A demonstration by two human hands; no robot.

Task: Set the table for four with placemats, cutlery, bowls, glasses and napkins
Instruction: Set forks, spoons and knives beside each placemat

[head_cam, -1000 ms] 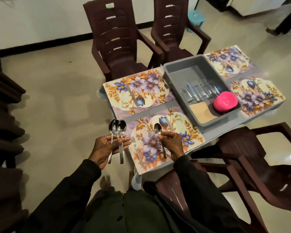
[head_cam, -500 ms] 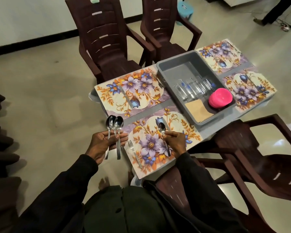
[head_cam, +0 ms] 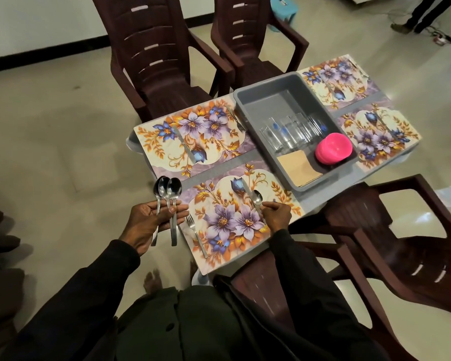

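Floral placemats cover the small table; the nearest placemat point(head_cam: 227, 220) carries a fork point(head_cam: 195, 234) on its left and a knife point(head_cam: 246, 187) near its far edge. My right hand point(head_cam: 276, 216) pinches the handle of a spoon point(head_cam: 257, 199) that lies low over this mat's right side, beside the knife. My left hand point(head_cam: 151, 222) hovers off the table's left edge and grips three spoons point(head_cam: 167, 190), bowls pointing away. The far-left placemat point(head_cam: 193, 136) holds a knife point(head_cam: 184, 144) and a fork point(head_cam: 236, 119).
A grey tub point(head_cam: 266, 100) in the table's middle holds several glasses point(head_cam: 289, 131), stacked pink bowls point(head_cam: 333, 148) and tan napkins point(head_cam: 298, 169). Two more placemats point(head_cam: 375, 134) lie beyond it. Brown plastic chairs point(head_cam: 154, 56) ring the table; one chair point(head_cam: 401, 243) stands close at my right.
The view has shifted closer to the table. My right hand has carried its spoon rightward across the near mat to beside the knife. My left hand still holds its three spoons.
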